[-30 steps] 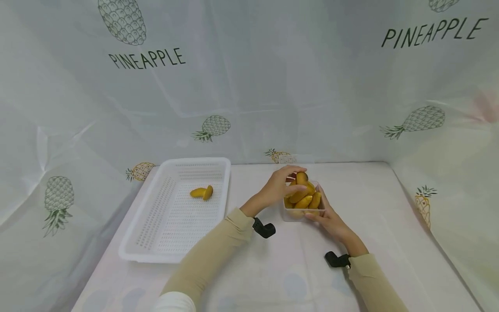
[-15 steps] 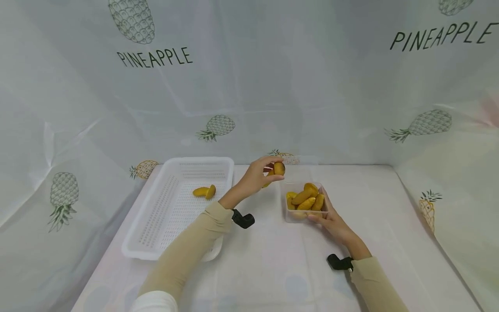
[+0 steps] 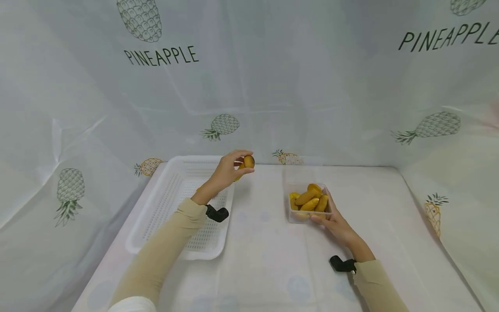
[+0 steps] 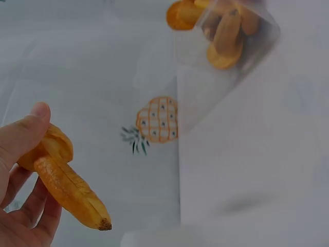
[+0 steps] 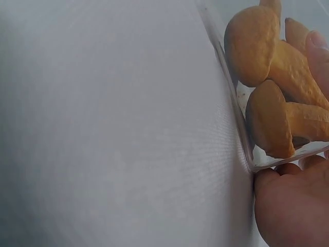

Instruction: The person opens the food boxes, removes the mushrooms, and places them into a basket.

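A yellow-brown mushroom [image 3: 249,161] is pinched between the thumb and fingers of my left hand [image 3: 227,168], raised near the back right corner of the white basket. In the left wrist view this mushroom [image 4: 77,193] points its stem down and right, its cap by the thumb. My right hand [image 3: 337,226] grips the right front corner of a clear plastic box [image 3: 296,219]. Several similar mushrooms [image 3: 306,201] lie piled inside the box. The right wrist view shows mushroom caps [image 5: 252,46] close behind the clear wall, with fingers at the rim and corner.
The white perforated basket [image 3: 212,253] stands on the left of the white-covered table [image 3: 257,260]; my left forearm covers much of it and nearly hides the mushrooms inside. A see-through lid [image 3: 304,167] stands up behind the box. A pineapple-print sheet [image 3: 257,86] hangs at the back.
My left hand has lifted the mushroom out of the clear box and carried it left to the basket's back right corner. The right hand stays on the box.
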A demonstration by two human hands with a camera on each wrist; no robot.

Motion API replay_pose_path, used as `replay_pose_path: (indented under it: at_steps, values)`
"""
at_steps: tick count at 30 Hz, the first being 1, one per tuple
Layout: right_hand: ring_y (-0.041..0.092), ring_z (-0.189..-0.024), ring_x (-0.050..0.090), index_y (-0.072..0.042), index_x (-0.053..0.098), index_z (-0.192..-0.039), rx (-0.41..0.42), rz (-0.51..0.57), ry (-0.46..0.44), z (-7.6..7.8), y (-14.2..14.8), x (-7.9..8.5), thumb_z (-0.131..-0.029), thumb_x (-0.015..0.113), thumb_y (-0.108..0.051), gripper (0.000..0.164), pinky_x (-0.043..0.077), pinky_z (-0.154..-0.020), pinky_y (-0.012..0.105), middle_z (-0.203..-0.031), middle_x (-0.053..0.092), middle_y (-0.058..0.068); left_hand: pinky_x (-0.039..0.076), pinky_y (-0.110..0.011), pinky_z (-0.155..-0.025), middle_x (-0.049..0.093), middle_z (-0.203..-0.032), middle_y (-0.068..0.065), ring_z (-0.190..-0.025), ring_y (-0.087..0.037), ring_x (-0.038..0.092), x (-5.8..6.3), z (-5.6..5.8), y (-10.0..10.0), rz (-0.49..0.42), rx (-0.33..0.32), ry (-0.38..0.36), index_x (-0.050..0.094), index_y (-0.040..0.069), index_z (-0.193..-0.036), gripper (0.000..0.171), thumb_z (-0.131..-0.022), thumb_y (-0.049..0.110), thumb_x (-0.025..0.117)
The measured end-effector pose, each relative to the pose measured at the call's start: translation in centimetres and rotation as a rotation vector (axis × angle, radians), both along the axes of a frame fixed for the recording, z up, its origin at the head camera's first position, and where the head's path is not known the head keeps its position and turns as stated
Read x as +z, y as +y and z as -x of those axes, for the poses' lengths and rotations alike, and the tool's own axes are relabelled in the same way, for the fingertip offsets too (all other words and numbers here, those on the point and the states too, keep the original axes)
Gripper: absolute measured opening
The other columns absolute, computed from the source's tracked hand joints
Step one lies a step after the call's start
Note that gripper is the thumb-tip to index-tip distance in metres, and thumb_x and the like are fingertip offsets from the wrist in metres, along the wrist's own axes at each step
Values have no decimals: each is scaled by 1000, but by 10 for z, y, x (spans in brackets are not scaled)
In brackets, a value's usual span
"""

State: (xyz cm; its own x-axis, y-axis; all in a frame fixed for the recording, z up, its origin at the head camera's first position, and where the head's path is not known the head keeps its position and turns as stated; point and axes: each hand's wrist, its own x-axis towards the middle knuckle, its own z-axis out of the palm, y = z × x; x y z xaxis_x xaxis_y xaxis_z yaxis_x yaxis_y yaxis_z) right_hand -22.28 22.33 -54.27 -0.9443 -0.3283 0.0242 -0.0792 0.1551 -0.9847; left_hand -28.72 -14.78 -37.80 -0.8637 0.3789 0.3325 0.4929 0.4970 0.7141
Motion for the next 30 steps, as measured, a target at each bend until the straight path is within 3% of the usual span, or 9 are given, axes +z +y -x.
replay_pose_path:
  at_steps: [11, 23, 30]
  values:
    - [33, -147, -19, -28, -17, -158, 2, -1, -5, -3, 1, 3, -97, 66, -11, 105, -8, -114, 64, -164, -19, 6, 50, -43, -99, 56, -135, -14, -116, -31, 57, -3, -4, -48, 9, 86, -33, 58, 2, -136, 51, -89, 10, 75]
    - [33, -147, -19, -28, -17, -158, 6, 6, 0, -2, -1, 4, -97, 67, -9, 105, -10, -114, 62, -163, -20, 7, 51, -49, -97, 58, -130, -21, -112, -39, 58, -32, -10, -94, 64, 170, -26, 57, -5, -133, 52, -87, 6, 77]
    - [35, -147, -20, -27, -18, -158, 0, -12, -6, -2, -1, 4, -97, 67, -11, 106, -10, -113, 64, -163, -20, 8, 50, -54, -95, 57, -129, -27, -110, -44, 58, -54, -13, -120, 47, 240, -47, 58, -8, -131, 49, -87, 1, 76]
